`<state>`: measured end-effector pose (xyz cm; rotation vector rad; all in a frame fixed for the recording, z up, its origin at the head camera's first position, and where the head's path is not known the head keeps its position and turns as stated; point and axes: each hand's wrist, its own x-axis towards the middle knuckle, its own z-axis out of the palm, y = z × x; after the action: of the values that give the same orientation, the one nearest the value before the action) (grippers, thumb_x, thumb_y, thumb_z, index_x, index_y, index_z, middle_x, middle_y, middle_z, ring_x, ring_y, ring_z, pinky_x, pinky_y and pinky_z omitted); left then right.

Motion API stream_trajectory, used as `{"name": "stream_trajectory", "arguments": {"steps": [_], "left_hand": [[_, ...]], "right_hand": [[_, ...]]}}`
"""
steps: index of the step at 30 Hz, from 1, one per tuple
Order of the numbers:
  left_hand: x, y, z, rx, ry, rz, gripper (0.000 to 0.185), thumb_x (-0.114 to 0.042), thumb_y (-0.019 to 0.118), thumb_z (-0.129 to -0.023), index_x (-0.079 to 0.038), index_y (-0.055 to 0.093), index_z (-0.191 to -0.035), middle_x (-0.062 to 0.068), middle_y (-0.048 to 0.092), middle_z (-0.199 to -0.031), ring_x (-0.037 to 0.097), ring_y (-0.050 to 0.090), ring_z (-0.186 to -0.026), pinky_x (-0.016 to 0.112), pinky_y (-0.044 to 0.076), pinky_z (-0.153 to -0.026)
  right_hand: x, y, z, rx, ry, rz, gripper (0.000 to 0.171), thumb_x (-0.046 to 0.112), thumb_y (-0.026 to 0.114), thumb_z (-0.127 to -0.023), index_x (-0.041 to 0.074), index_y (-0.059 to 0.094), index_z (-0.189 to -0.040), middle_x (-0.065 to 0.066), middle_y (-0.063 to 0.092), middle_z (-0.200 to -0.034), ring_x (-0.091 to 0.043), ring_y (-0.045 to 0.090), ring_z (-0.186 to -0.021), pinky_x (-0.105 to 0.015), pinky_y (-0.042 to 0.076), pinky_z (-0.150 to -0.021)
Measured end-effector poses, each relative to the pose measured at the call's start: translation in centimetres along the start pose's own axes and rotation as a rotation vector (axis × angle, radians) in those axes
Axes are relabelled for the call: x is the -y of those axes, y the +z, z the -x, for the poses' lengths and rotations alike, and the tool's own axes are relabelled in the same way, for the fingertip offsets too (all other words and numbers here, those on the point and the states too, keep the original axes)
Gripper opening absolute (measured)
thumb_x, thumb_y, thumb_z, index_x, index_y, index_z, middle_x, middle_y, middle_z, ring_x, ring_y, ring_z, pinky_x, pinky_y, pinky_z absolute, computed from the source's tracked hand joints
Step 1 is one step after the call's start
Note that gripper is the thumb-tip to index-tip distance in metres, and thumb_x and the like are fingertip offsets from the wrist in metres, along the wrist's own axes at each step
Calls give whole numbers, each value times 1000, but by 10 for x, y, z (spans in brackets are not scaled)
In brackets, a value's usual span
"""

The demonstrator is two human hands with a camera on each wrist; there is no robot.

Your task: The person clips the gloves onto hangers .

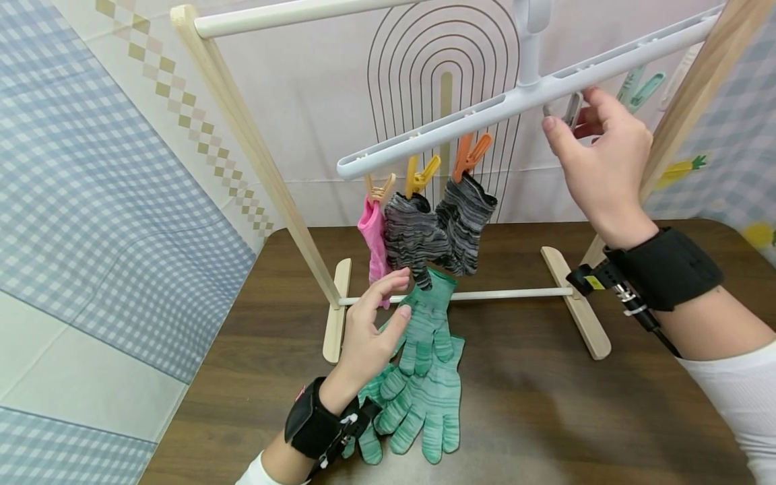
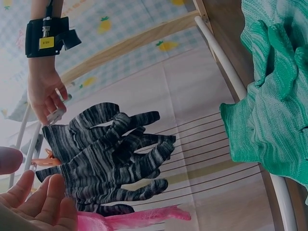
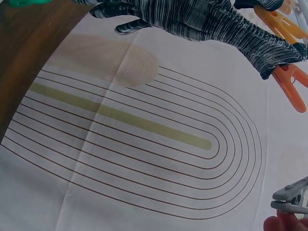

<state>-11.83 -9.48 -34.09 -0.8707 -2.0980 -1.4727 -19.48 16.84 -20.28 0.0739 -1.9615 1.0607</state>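
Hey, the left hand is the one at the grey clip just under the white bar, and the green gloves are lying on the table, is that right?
Not quite: the head view shows the right hand at the grey clip just under the white bar. The green gloves are lying on the table.

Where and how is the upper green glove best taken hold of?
Probably by the cuff, pinched from above, coming from the right. In the head view, the upper green glove lies with fingers nearest the camera and cuff farthest, seemingly over the lower bar; a hanging striped glove overlaps the cuff's left corner.
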Motion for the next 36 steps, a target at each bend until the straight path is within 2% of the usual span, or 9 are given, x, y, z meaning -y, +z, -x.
{"name": "stream_trajectory", "arguments": {"steps": [4, 8, 12, 22, 30, 36], "left_hand": [[0, 1, 0, -2, 13, 12, 34, -7, 51, -85, -1, 50, -119, 12, 51, -125, 23, 53, -106, 31, 42, -86], [1, 1, 0, -2, 26, 24, 33, -8, 51, -86, -2, 51, -118, 16, 50, -124, 25, 53, -106, 36, 41, -92], [2, 1, 1, 1, 18, 26, 32, -5, 51, -85, -1, 51, -117, 13, 51, -125, 24, 53, -108, 35, 40, -94], [0, 2, 2, 53, -38, 33, 30, 0, 51, -84, 4, 51, -115, 13, 50, -126, 20, 49, -114, 36, 42, -92], [5, 5, 5, 95, -73, 18, 30, -3, 51, -86, -2, 52, -116, 13, 49, -127, 21, 48, -116, 33, 43, -92], [12, 8, 5, 136, -94, -48, 29, -7, 51, -87, -5, 53, -116, 8, 51, -126, 18, 51, -111, 34, 43, -91]], "right_hand": [[0, 2, 0, -5, -29, -16, 26, 28, 62, -79, 6, 66, -92, 27, 47, -69, 10, 47, -66, -12, 33, -65], [0, 2, 1, -2, -45, -22, 25, 28, 62, -78, 7, 66, -90, 28, 47, -68, 11, 47, -66, -11, 33, -65], [1, 3, 2, 2, -50, -18, 23, 29, 62, -78, 8, 65, -86, 29, 47, -67, 12, 47, -66, -11, 33, -65], [6, 5, 6, 27, -68, -1, 28, 27, 63, -79, 1, 65, -90, 26, 47, -71, 13, 46, -69, -11, 31, -65], [8, 7, 7, 40, -75, -13, 26, 26, 63, -79, 1, 64, -87, 26, 47, -71, 12, 46, -69, -10, 33, -64], [12, 8, 9, 52, -88, -6, 30, 27, 63, -79, 0, 64, -91, 25, 47, -72, 12, 46, -70, -10, 33, -67]]}}
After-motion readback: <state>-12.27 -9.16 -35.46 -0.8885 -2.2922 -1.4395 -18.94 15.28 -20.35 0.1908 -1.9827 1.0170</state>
